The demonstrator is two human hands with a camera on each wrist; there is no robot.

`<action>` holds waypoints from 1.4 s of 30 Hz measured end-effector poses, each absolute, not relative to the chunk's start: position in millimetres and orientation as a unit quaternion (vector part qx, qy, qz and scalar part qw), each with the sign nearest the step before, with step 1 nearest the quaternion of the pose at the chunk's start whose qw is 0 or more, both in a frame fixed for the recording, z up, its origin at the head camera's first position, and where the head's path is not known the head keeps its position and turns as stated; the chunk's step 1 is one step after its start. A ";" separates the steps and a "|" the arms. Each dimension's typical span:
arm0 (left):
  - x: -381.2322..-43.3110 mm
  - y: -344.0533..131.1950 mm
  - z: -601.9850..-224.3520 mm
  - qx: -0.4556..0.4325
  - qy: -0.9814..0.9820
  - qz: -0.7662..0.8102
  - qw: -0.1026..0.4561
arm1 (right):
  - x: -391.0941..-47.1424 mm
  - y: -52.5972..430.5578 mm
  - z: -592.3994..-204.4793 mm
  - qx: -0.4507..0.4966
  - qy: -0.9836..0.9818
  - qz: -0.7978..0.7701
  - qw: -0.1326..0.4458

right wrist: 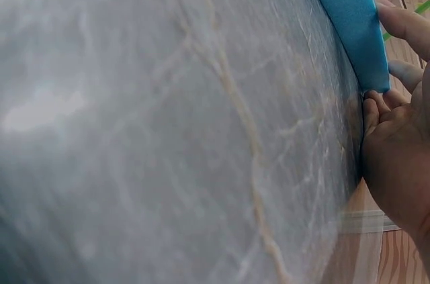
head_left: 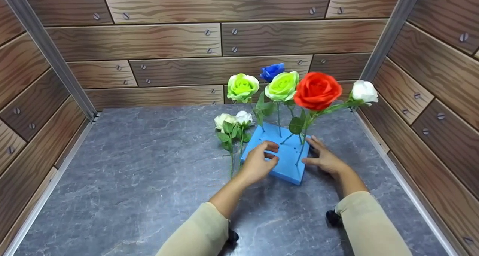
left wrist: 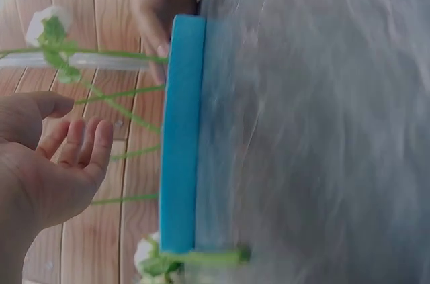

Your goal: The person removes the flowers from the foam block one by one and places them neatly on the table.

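Note:
A flat blue foam block (head_left: 284, 153) lies on the grey surface, its top dotted with small holes. Stems of several artificial roses stand in it: a red rose (head_left: 318, 91), green ones (head_left: 282, 87), a blue one (head_left: 272, 72) and a white one (head_left: 363, 92) leaning right. My left hand (head_left: 259, 161) hovers over the block's left part, fingers loosely bent, with nothing in its grasp. In the left wrist view that hand (left wrist: 54, 156) is beside the stems, apart from them. At the block's right side, my right hand (head_left: 326, 159) touches the edge with spread thumb and fingers.
Two whitish roses (head_left: 225, 122) with leafy stems lie on the grey tabletop (head_left: 131, 181) just left of the block. Wood-patterned panels (head_left: 168, 40) enclose the back and both sides, with metal strips (head_left: 389, 31) along the corners.

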State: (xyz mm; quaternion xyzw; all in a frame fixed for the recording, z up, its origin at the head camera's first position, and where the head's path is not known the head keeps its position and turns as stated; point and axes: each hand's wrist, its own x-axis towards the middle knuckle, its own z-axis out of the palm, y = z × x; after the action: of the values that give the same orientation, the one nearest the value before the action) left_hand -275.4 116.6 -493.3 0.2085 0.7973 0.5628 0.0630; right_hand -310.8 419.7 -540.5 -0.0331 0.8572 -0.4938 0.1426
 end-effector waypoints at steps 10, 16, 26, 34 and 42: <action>-267.9 147.7 -503.2 0.235 0.791 0.563 0.051 | -308.2 416.8 -541.4 -0.036 0.859 -0.494 0.128; -265.3 164.1 -499.2 0.232 0.790 0.566 0.048 | -308.4 419.7 -538.6 -0.041 0.862 -0.489 0.127; -259.3 183.0 -497.4 0.232 0.803 0.549 0.009 | -308.5 419.9 -539.2 -0.045 0.862 -0.485 0.138; -263.2 183.6 -499.0 0.222 0.799 0.559 -0.005 | -309.2 420.5 -538.4 -0.051 0.870 -0.475 0.126; -262.6 185.9 -497.2 0.247 0.813 0.526 -0.035 | -308.3 421.1 -539.0 -0.038 0.865 -0.484 0.129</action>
State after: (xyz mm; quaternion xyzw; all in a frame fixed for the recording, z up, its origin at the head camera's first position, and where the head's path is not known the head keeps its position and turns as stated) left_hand -262.6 185.9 -497.2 0.2473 0.8132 0.5256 -0.0346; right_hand -308.3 421.1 -539.0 -0.0376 0.8650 -0.4836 0.1286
